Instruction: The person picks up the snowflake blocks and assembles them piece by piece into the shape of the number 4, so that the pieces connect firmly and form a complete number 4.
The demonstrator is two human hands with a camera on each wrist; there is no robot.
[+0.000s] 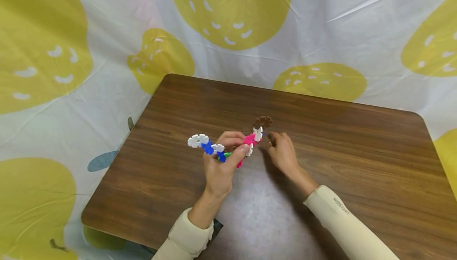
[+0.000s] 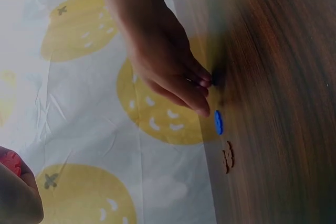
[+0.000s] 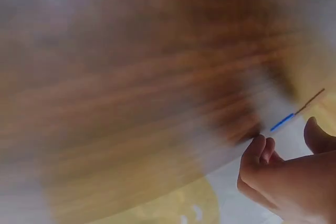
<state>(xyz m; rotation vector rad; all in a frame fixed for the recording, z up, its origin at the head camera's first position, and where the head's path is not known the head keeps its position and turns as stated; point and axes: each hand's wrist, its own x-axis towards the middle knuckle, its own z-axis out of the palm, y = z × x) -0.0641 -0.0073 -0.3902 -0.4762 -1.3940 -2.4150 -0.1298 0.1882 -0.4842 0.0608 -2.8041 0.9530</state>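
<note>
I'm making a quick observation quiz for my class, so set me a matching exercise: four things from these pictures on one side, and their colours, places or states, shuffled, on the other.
Things:
1. Left hand
2. Tabletop
3. Right hand
4. Sleeves

Descriptions:
A. Cream
B. Down near a loose blue disc
C. Gripping a chain of linked pieces
D. Brown, with a wood grain

Right pairs: 1-C; 2-D; 3-B; 4-A

Two hands [image 1: 218,174], one table [image 1: 357,149] — four white discs [image 1: 193,141] visible, one green disc [image 1: 225,156], one unheld blue disc [image 2: 219,123].
</note>
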